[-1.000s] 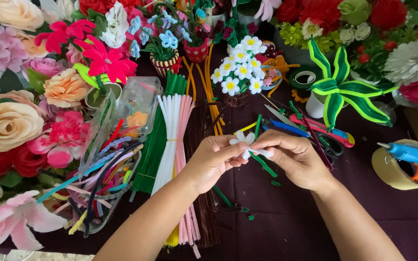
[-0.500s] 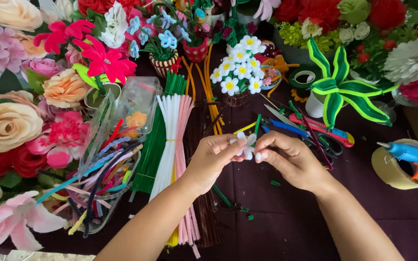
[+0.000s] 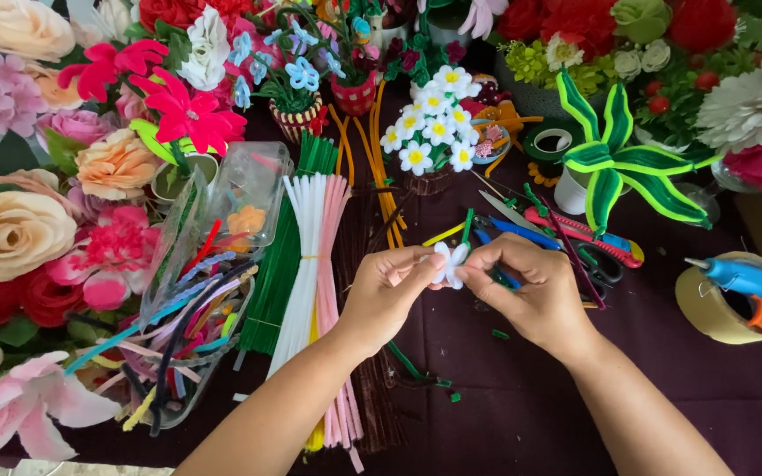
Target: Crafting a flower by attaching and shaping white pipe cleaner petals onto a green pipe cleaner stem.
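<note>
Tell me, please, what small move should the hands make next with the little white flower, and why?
Probably wind the green stem tighter under the white flower. Both hands pinch the flower from opposite sides, the left hand at its petals and the right hand just beside it. The stem pokes up loose behind the flower, so it does not look fixed yet.

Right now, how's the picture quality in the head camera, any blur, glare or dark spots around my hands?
Head view: even, soft light, no hard shadows. The left hand and right hand pinching the small white flower look sharp, no motion blur. Mild glare sits on the clear plastic container. The dark cloth swallows detail near the bottom. Flowers at the edges look slightly stretched.
</note>
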